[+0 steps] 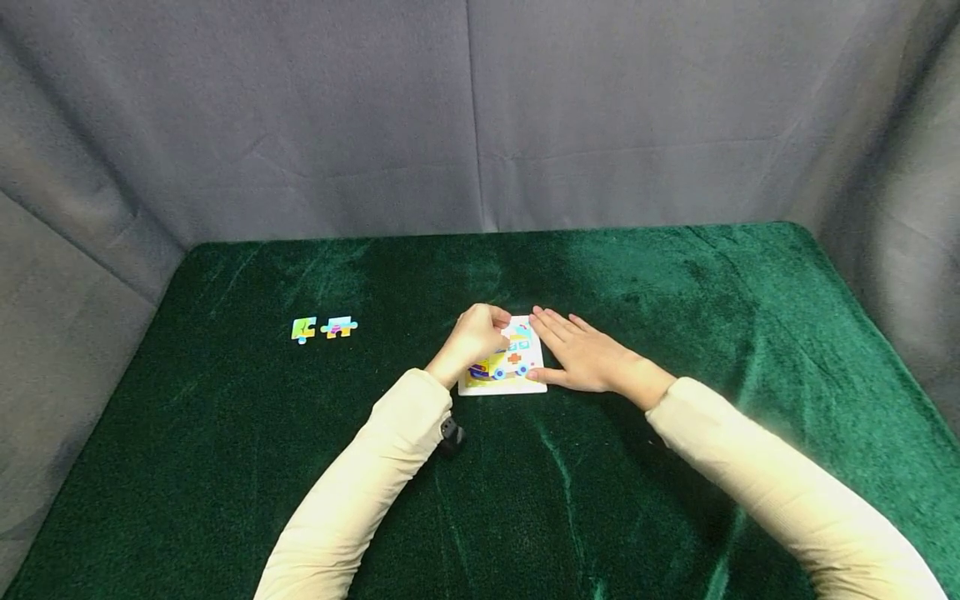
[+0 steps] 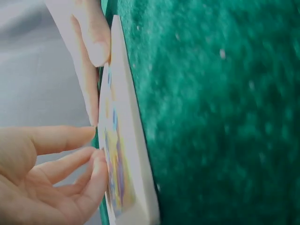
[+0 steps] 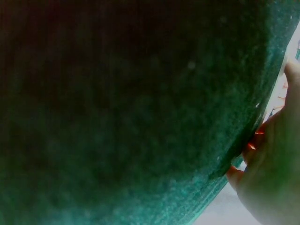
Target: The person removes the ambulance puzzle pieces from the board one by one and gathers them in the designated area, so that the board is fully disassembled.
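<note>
Leftward lie two pieces (image 1: 339, 327); the left hand (image 1: 478, 333), fingers' grip unclear, part-hides puzzle (image 1: 514, 359), right hand (image 1: 583, 354) splayed.

An orange cross (image 1: 514, 358) marks the puzzle board (image 1: 504, 389).

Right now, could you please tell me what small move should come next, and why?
I'd probably have the left hand finish at the puzzle board, then reach for the nearer loose piece. That piece and the farther one both lie to the board's left, on that hand's side, while the right hand rests on the board's right edge, seemingly steadying it.
</note>
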A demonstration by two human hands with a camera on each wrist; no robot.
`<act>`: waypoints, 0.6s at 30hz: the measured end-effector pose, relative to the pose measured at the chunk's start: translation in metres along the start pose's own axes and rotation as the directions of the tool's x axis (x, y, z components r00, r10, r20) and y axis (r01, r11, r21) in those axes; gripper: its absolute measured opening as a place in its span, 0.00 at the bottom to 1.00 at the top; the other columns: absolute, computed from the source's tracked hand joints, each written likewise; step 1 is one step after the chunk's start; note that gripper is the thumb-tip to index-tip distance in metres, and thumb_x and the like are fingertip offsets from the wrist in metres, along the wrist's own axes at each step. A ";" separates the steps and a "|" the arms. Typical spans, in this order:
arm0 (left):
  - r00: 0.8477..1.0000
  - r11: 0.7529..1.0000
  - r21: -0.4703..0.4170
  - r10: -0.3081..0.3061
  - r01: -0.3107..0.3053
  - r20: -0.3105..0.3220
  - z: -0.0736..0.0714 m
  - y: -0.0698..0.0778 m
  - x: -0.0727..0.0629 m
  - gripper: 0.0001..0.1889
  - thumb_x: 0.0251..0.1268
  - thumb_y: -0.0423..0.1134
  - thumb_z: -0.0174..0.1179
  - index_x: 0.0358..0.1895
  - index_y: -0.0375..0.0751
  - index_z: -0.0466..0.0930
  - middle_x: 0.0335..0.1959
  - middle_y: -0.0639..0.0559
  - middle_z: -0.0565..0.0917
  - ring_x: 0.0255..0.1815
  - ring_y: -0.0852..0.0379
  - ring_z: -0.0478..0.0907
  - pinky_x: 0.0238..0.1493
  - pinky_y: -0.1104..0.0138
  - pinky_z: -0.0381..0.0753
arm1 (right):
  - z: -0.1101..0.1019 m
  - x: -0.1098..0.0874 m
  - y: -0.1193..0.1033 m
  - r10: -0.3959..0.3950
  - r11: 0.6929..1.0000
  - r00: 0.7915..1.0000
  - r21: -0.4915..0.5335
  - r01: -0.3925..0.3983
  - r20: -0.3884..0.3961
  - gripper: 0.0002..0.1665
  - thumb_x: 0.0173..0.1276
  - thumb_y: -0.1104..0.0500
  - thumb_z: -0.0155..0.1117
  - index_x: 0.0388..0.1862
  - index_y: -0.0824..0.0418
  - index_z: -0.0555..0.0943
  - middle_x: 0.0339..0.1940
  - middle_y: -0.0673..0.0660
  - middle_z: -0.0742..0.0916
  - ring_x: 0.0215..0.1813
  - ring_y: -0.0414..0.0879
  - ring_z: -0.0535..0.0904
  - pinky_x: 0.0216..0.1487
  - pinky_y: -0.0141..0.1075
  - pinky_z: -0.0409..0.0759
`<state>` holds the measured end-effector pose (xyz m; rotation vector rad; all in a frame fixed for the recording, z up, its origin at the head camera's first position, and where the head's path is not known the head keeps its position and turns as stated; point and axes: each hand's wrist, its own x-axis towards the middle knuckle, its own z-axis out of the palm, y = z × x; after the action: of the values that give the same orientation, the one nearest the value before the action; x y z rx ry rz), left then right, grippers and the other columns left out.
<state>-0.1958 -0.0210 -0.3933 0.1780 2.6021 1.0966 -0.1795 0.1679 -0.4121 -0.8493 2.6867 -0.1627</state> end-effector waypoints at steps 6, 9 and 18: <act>1.000 1.000 0.000 -0.021 0.021 -0.022 0.004 0.007 -0.005 0.21 0.56 0.28 0.61 0.56 0.29 0.77 0.54 0.38 0.82 0.53 0.44 0.78 0.59 0.58 0.75 | 0.000 0.000 0.000 -0.007 1.000 1.000 0.002 0.007 -0.003 0.51 0.70 0.34 0.48 0.77 0.64 0.46 0.79 0.61 0.51 0.80 0.54 0.46 0.77 0.53 0.46; 0.999 1.000 -0.001 -0.028 0.028 -0.043 0.007 0.010 -0.008 0.22 0.55 0.29 0.62 0.56 0.29 0.77 0.54 0.38 0.82 0.53 0.45 0.78 0.58 0.59 0.75 | 0.001 0.000 0.000 -0.013 1.000 1.000 -0.002 0.013 -0.011 0.51 0.70 0.35 0.48 0.77 0.64 0.47 0.79 0.61 0.52 0.80 0.54 0.47 0.77 0.53 0.47; 0.996 0.997 -0.071 -0.047 0.041 -0.076 0.010 0.008 -0.006 0.22 0.51 0.26 0.61 0.54 0.28 0.78 0.54 0.37 0.81 0.54 0.44 0.77 0.60 0.58 0.74 | 0.002 0.000 0.001 -0.020 1.000 1.000 -0.010 0.020 -0.020 0.50 0.70 0.35 0.49 0.77 0.65 0.47 0.79 0.62 0.53 0.79 0.55 0.48 0.77 0.53 0.48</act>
<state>-0.1866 -0.0101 -0.3933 0.0632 2.6178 1.1983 -0.1800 0.1688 -0.4144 -0.8824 2.7007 -0.1634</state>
